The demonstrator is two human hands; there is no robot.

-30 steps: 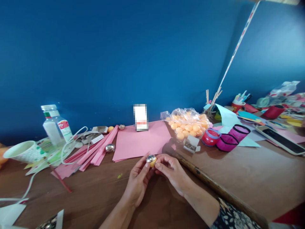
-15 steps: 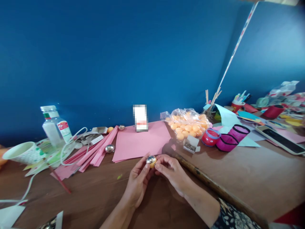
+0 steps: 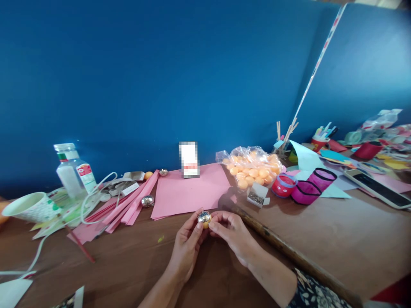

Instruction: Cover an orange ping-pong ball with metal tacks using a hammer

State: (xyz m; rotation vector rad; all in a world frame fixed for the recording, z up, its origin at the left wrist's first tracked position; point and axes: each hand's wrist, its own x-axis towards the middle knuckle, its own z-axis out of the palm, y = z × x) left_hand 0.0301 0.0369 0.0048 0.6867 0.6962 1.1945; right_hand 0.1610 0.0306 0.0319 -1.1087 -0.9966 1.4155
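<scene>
Between my hands is an orange ball [image 3: 204,219], its upper part covered in shiny silver pieces, with orange showing underneath. My left hand [image 3: 187,244] grips it from the left, thumb on the near side and fingers behind. Fingertips of my right hand [image 3: 230,233] are pinched against its right side; whether a small piece is between them I cannot make out. Beyond lie pink sheets [image 3: 192,192]. Two silver-covered balls, one nearer [image 3: 147,200] and one farther [image 3: 163,172], rest to their left. A small open white box [image 3: 257,196] holds small metal pieces.
A clear bag of orange balls [image 3: 253,169] stands behind the box. Pink strips [image 3: 133,201], a white cable [image 3: 84,209], a paper cup [image 3: 30,205] and a bottle [image 3: 69,171] occupy the left. Magenta cups [image 3: 306,191] and a phone [image 3: 377,188] lie right. A raised wooden edge [image 3: 276,239] runs beside my right forearm.
The ball has turned slightly in my fingers, showing more silver on top and less orange. Both hands keep nearly the same place and grip.
</scene>
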